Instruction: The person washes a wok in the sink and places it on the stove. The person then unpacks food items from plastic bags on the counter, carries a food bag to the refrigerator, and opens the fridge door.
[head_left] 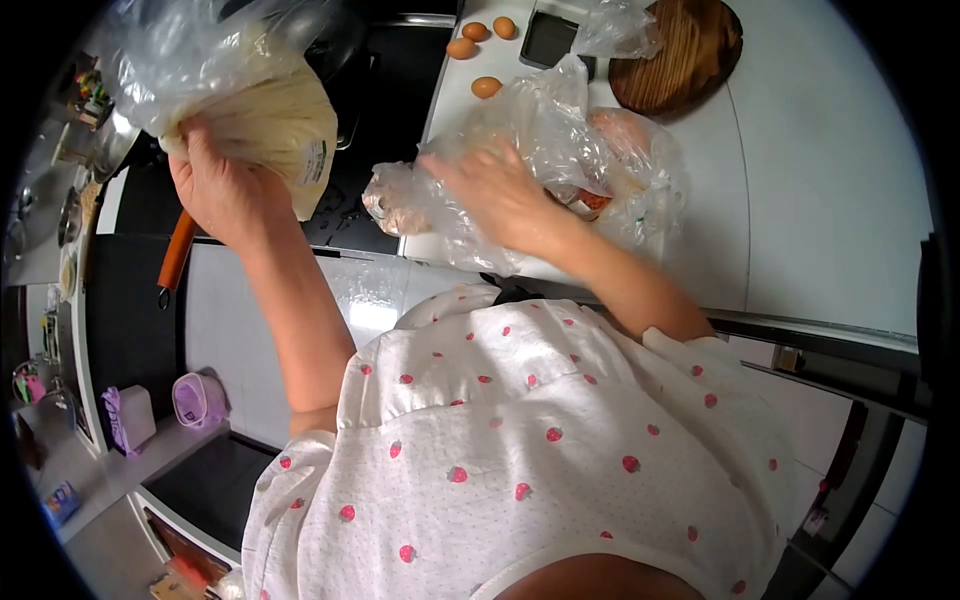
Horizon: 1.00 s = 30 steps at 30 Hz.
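My left hand [225, 190] is closed around a clear plastic bag [170, 60] raised over the stove. Inside it is a pale yellow, bundled food [285, 125] that looks like noodles, with a small white label on its side. My right hand [500, 195] is over the counter at a heap of crumpled clear plastic bags [555, 120] and touches them. Motion smears its fingers, so their grip cannot be made out. A packet [398, 198] at the counter's edge lies beside that hand. Pinkish food in plastic [625, 135] lies to its right.
Several brown eggs [487, 87] lie on the white counter [820, 200]. Behind the bags are a dark tray [548, 40] and a round wooden board [675, 55]. A dark pan [335, 45] is on the black stove [395, 100]. An orange-brown handle [177, 252] juts over the stove's left front edge.
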Each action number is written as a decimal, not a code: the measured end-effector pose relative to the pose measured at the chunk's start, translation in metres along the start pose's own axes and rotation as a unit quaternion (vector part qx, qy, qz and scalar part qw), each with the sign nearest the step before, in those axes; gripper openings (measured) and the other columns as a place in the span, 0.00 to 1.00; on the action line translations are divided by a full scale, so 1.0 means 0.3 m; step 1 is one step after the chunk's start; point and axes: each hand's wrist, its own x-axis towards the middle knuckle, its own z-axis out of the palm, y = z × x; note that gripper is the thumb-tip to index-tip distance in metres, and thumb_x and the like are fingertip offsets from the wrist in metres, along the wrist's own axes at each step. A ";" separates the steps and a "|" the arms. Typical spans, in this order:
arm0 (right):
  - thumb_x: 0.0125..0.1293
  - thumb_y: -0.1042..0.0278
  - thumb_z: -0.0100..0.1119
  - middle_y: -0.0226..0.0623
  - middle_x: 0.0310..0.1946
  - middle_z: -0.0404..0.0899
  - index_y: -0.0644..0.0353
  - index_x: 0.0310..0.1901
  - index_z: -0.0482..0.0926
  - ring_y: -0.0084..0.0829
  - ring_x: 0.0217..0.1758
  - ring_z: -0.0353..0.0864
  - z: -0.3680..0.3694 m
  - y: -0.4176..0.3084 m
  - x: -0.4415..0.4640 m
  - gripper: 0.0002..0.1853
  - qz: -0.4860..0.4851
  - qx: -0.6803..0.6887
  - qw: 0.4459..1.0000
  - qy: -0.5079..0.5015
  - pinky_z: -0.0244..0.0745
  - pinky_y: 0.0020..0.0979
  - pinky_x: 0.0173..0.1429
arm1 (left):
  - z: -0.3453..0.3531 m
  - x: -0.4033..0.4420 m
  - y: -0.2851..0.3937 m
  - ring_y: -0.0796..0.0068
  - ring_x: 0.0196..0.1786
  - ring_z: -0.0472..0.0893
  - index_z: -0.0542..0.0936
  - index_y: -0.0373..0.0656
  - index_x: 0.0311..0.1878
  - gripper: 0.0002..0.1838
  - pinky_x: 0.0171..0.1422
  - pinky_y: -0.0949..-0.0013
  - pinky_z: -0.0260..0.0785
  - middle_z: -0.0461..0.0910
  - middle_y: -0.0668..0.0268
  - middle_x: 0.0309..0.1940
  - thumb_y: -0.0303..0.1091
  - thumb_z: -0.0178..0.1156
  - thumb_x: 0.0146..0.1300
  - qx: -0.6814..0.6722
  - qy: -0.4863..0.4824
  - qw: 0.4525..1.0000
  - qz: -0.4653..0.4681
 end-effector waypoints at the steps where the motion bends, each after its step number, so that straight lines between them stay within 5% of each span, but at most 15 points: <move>1: 0.48 0.69 0.59 0.44 0.38 0.77 0.57 0.55 0.67 0.42 0.42 0.76 0.033 -0.014 -0.001 0.29 0.043 -0.018 0.997 -0.057 0.57 0.45 0.60 | -0.015 -0.008 0.009 0.71 0.42 0.77 0.73 0.35 0.45 0.10 0.48 0.69 0.71 0.76 0.62 0.40 0.28 0.51 0.62 0.010 0.010 1.000 -0.013; 7: 0.47 0.77 0.51 0.41 0.28 0.79 0.57 0.28 0.80 0.42 0.36 0.77 0.034 -0.042 -0.061 0.08 0.041 0.007 0.968 -0.246 0.69 0.37 0.49 | -0.093 -0.054 0.022 0.70 0.46 0.75 0.70 0.35 0.48 0.13 0.51 0.69 0.68 0.74 0.61 0.44 0.29 0.50 0.62 0.030 0.027 0.998 -0.041; 13: 0.45 0.78 0.54 0.41 0.42 0.76 0.55 0.29 0.82 0.40 0.48 0.72 -0.025 0.081 -0.095 0.10 0.149 0.066 0.985 -0.054 0.68 0.37 0.50 | -0.166 -0.079 0.024 0.67 0.51 0.73 0.68 0.34 0.53 0.16 0.55 0.66 0.66 0.72 0.58 0.48 0.27 0.50 0.62 0.043 0.034 0.997 -0.061; 17: 0.44 0.78 0.56 0.41 0.50 0.71 0.56 0.31 0.82 0.40 0.55 0.66 -0.011 0.072 -0.112 0.11 0.092 0.001 0.995 0.028 0.66 0.39 0.52 | -0.190 -0.092 0.039 0.70 0.48 0.74 0.70 0.35 0.50 0.13 0.53 0.69 0.67 0.74 0.61 0.44 0.27 0.50 0.61 0.043 0.033 0.996 -0.069; 19: 0.41 0.83 0.55 0.43 0.55 0.67 0.59 0.30 0.81 0.49 0.54 0.66 -0.004 0.048 -0.105 0.12 0.099 -0.044 0.991 0.077 0.64 0.35 0.56 | -0.204 -0.099 0.045 0.73 0.45 0.75 0.72 0.35 0.47 0.11 0.51 0.71 0.67 0.75 0.63 0.41 0.27 0.49 0.62 0.040 0.042 0.995 -0.076; 23: 0.45 0.78 0.54 0.44 0.52 0.69 0.57 0.30 0.81 0.42 0.54 0.67 0.078 0.065 -0.097 0.10 0.199 0.032 0.979 -0.027 0.67 0.40 0.51 | -0.239 -0.118 0.057 0.73 0.43 0.76 0.72 0.36 0.42 0.08 0.49 0.71 0.69 0.76 0.62 0.40 0.26 0.50 0.61 0.033 0.063 0.994 -0.086; 25: 0.45 0.78 0.52 0.48 0.47 0.72 0.60 0.30 0.79 0.45 0.47 0.73 0.100 0.056 -0.070 0.09 0.225 0.022 0.951 -0.211 0.70 0.41 0.46 | -0.251 -0.125 0.059 0.72 0.43 0.76 0.72 0.36 0.41 0.07 0.49 0.71 0.69 0.76 0.61 0.41 0.26 0.50 0.61 0.041 0.062 0.993 -0.090; 30: 0.47 0.77 0.50 0.51 0.34 0.76 0.65 0.31 0.76 0.48 0.38 0.76 0.123 0.028 -0.104 0.09 0.197 0.050 0.964 -0.174 0.71 0.43 0.42 | -0.258 -0.129 0.063 0.71 0.42 0.77 0.72 0.36 0.39 0.06 0.48 0.70 0.70 0.76 0.60 0.38 0.27 0.52 0.60 0.051 0.090 0.990 -0.091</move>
